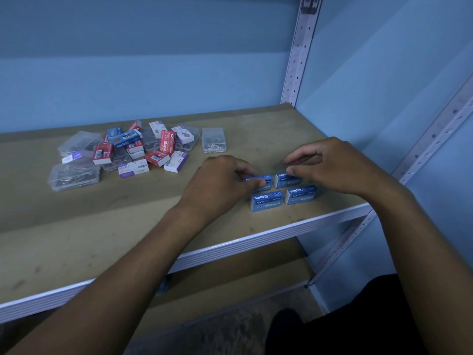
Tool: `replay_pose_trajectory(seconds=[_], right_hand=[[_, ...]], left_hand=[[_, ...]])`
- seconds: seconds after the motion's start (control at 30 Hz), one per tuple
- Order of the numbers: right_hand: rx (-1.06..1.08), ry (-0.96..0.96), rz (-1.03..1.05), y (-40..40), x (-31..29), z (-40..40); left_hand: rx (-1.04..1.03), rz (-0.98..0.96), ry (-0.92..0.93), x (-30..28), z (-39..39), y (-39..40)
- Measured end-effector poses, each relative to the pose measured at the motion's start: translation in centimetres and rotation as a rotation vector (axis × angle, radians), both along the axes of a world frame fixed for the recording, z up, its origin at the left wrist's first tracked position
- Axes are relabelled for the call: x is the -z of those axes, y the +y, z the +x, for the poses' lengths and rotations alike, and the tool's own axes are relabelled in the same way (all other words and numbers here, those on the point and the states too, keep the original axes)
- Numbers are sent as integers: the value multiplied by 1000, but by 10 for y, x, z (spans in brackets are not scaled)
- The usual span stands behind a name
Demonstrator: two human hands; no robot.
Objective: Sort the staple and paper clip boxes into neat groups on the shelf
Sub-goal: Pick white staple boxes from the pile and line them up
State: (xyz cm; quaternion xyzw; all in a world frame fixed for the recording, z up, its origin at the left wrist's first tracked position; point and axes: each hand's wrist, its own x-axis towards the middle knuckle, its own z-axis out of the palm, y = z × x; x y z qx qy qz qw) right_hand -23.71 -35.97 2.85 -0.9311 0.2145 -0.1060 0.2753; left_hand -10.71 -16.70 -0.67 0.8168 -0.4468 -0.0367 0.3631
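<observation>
Several blue staple boxes sit in a two-by-two block near the shelf's front right edge. My left hand [222, 183] pinches the back left blue box [266, 181]. My right hand [340, 166] touches the back right blue box [284, 182] with its thumb, fingers spread above it. The two front blue boxes [267, 201] [300, 195] lie free. A mixed pile [143, 149] of red, blue and purple-white staple boxes and clear paper clip boxes lies at the back left. One clear paper clip box [214, 139] stands apart to the right of the pile.
The brown shelf board [102, 226] has a white front edge. A perforated metal upright [298, 55] stands at the back right corner, with a blue wall behind. A lower shelf [243, 265] shows beneath.
</observation>
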Motion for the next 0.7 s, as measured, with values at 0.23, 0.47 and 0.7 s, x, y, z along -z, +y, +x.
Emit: replay_pose_trajectory(seconds=[0.23,0.47,0.7], right_hand=[[7,-134,-11,21,-4,14],[-159,-227,-40,64,-6,56],[-328,-118,-174,106,15,106]], left_hand=[[-31,-9,-69,-8,16,33],[-229,116,-247,0,49,107],[-349,381,-401,17,75,150]])
